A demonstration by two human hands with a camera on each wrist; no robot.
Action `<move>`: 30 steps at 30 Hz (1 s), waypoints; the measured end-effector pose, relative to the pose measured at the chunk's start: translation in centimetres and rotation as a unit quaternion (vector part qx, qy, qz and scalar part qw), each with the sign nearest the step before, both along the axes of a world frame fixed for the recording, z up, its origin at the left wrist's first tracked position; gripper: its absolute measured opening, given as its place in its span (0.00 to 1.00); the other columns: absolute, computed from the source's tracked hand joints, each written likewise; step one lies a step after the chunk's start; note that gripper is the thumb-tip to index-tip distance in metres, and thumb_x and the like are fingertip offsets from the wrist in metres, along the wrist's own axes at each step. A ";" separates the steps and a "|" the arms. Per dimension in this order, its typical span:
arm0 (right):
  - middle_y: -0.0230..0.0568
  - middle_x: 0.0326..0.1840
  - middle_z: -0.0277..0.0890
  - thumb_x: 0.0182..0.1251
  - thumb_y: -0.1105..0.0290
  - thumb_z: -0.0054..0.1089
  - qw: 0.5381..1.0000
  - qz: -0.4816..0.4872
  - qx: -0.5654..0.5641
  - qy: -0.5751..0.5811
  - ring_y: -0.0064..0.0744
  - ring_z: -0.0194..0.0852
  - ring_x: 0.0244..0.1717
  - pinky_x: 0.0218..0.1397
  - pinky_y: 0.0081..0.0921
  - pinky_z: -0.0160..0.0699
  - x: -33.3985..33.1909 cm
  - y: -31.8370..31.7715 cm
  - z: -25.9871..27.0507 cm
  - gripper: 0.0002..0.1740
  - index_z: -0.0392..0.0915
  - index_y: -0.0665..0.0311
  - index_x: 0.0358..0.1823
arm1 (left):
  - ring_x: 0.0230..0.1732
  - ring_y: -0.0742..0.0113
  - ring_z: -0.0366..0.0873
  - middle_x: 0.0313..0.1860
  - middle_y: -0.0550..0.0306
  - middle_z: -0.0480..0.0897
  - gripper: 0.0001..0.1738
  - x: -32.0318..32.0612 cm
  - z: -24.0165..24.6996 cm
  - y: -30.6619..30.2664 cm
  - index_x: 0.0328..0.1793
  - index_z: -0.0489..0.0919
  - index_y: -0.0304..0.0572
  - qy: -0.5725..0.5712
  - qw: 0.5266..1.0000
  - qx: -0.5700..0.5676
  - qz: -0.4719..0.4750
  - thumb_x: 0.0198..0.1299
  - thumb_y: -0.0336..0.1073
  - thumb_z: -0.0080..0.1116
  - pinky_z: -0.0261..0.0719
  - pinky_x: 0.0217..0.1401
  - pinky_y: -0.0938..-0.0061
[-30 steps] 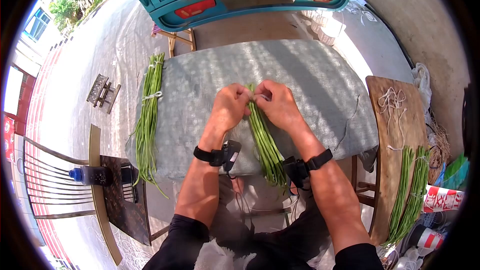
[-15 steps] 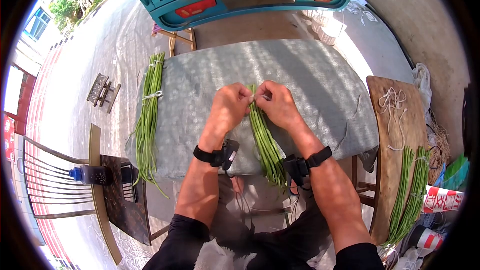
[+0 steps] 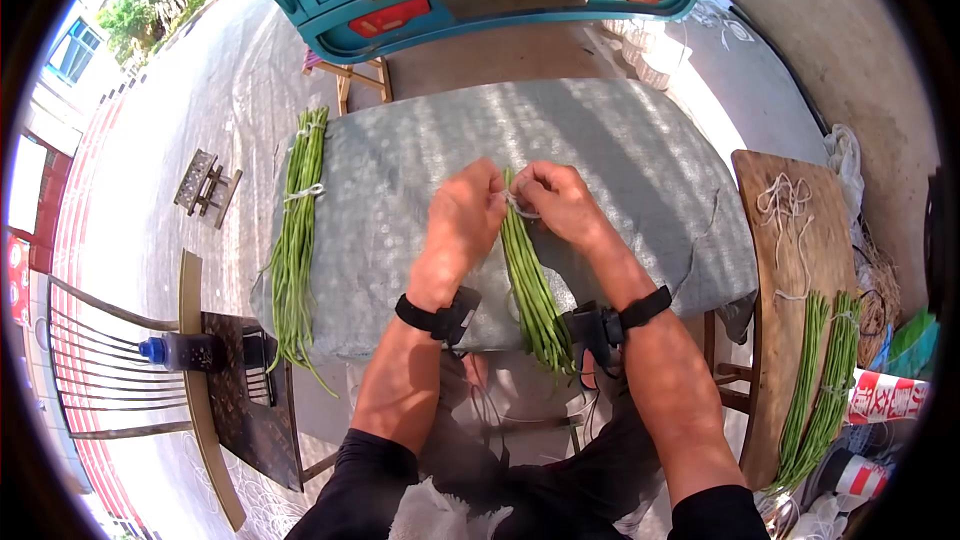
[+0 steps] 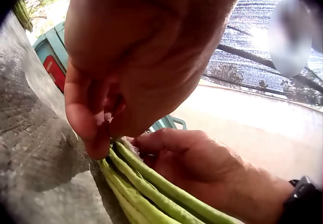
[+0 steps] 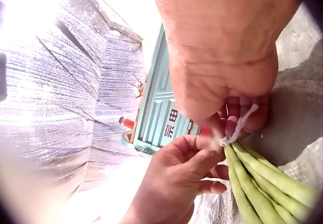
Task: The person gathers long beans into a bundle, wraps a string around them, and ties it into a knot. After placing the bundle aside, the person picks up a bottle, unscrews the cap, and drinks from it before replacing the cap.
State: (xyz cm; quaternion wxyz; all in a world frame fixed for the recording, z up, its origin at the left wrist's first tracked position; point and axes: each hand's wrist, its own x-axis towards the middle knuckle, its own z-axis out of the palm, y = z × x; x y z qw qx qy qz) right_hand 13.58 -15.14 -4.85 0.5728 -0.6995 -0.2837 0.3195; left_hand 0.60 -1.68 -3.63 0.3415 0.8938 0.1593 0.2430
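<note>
A bundle of long green beans [image 3: 532, 290] lies lengthwise on the grey-covered table [image 3: 620, 270], its near ends at the front edge. White string [image 5: 229, 140] goes round it close to the far end. At that knot my left hand [image 3: 462, 218] pinches the string between thumb and fingertips, just left of the beans. On the other side my right hand [image 3: 565, 205] has its fingers curled on the string, and a loose end sticks out past them in the right wrist view. The left hand's palm hides part of the knot in the left wrist view.
A tied bean bundle [image 3: 298, 230] lies along the table's left edge. On the right, a wooden bench [image 3: 775, 300] carries loose strings [image 3: 785, 202] and more beans [image 3: 825, 390]. A chair with a bottle [image 3: 190, 351] stands at left; a teal truck [image 3: 480, 15] is beyond the table.
The hands have drawn slightly apart at the knot, the right one shifting a little right. A length of white string now shows between the beans and the right fingers. The bundle stays put.
</note>
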 end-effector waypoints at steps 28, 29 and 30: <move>0.36 0.37 0.84 0.77 0.70 0.65 0.987 0.074 0.095 0.102 0.22 0.82 0.37 0.39 0.25 0.85 1.6 -0.8 -1.1 0.10 0.84 0.71 0.49 | 0.37 0.39 0.84 0.40 0.45 0.83 0.11 0.2 0.7 -1.1 0.47 0.77 0.40 -0.045 0.998 0.039 -0.031 0.61 0.20 0.64 0.81 0.40 0.53; 0.36 0.37 0.84 0.77 0.70 0.66 0.988 0.073 0.099 0.093 0.22 0.81 0.37 0.38 0.25 0.85 1.6 -0.8 -0.9 0.10 0.84 0.71 0.49 | 0.37 0.38 0.84 0.40 0.45 0.83 0.12 0.2 0.7 -1.1 0.47 0.77 0.40 -0.046 0.998 0.038 -0.032 0.61 0.20 0.64 0.81 0.40 0.53; 0.36 0.37 0.84 0.77 0.70 0.66 0.989 0.072 0.103 0.084 0.22 0.81 0.36 0.38 0.25 0.85 1.4 -0.8 -0.7 0.10 0.84 0.71 0.48 | 0.37 0.38 0.84 0.41 0.45 0.83 0.12 0.2 0.7 -1.1 0.47 0.77 0.40 -0.048 0.998 0.037 -0.033 0.61 0.20 0.64 0.81 0.40 0.53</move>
